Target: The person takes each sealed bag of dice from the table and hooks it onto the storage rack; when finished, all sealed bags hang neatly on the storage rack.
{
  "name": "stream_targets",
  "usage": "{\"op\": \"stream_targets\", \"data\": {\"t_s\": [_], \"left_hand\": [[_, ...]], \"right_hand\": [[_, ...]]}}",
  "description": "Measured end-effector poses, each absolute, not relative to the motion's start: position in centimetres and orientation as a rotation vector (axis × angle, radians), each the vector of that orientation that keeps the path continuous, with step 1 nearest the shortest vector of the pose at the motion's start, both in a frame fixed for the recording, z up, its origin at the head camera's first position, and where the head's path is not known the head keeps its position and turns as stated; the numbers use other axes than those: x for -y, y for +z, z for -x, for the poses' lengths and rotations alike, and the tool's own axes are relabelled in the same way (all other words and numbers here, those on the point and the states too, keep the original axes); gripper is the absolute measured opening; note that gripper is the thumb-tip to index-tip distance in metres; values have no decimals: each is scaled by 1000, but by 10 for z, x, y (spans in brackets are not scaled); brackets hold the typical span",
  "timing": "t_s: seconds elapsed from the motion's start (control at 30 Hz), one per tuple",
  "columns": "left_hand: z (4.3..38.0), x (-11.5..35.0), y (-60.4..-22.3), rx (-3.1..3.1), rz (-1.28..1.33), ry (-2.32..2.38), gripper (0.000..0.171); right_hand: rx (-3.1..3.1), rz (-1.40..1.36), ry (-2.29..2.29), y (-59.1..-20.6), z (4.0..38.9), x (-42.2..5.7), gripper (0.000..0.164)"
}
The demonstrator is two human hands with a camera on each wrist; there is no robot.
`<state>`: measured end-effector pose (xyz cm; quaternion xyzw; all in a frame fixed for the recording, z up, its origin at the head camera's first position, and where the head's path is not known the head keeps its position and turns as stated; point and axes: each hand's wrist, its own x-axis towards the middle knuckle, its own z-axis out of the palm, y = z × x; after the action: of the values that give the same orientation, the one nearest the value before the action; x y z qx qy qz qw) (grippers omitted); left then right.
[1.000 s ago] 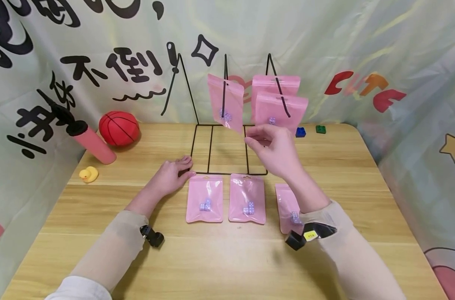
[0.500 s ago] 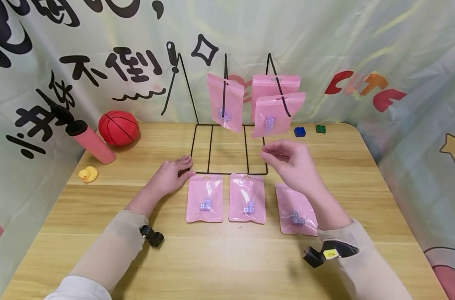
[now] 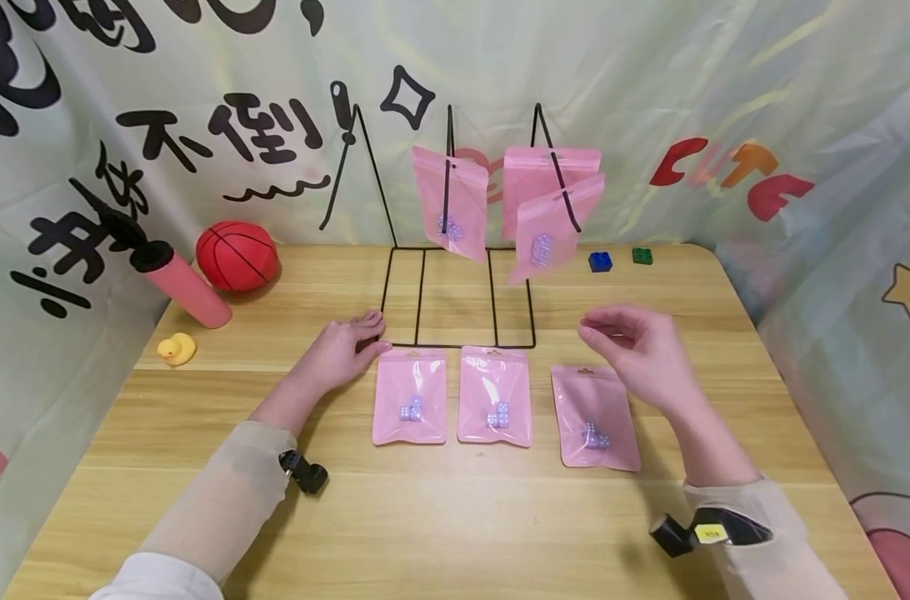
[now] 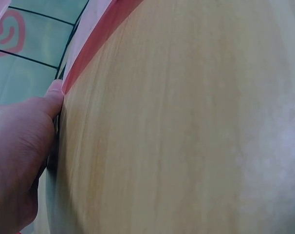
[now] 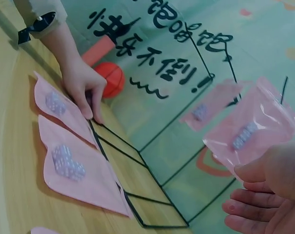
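A black wire display rack (image 3: 419, 298) stands on the table with three arms. One pink zip pouch (image 3: 455, 204) hangs on the middle arm. From the right arm hang two more, the front pouch (image 3: 548, 229) tilted, with purple dice showing through it. My left hand (image 3: 340, 354) holds the rack's front left corner, thumb beside the wire in the left wrist view. My right hand (image 3: 642, 350) is in the air right of the rack, fingers loosely curved with nothing in them. Below it lies a pink pouch of dice (image 3: 593, 417).
Two more dice pouches, a left one (image 3: 408, 400) and a middle one (image 3: 494, 400), lie before the rack. At the left are a red ball (image 3: 237, 257), a pink cylinder (image 3: 188, 287) and a yellow duck (image 3: 177, 349). Blue (image 3: 600, 262) and green bricks (image 3: 642, 256) lie behind; a printed curtain backs the table.
My right hand has drawn away from the front hanging pouch, rightward and toward me. That pouch has swung and tilted on its arm. The left hand stays on the rack.
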<state>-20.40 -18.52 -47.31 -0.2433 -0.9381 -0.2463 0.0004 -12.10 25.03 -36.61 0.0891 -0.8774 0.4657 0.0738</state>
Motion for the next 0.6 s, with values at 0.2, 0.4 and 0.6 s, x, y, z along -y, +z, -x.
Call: {"op": "stream_targets", "data": {"t_s": [0.2,0.4,0.6], "left_hand": [[204,186,-472,2955,767,-777,50],[203,185,-470,2967,749,-768,50],[205,186,-472,2969,758,-770,50]], "right_hand": [[2662,-193,1377,-369,115,-265,25],[2742,-129,1330,-377,109,-280,29],[2832,-86,1302,-390,102,-299,36]]}}
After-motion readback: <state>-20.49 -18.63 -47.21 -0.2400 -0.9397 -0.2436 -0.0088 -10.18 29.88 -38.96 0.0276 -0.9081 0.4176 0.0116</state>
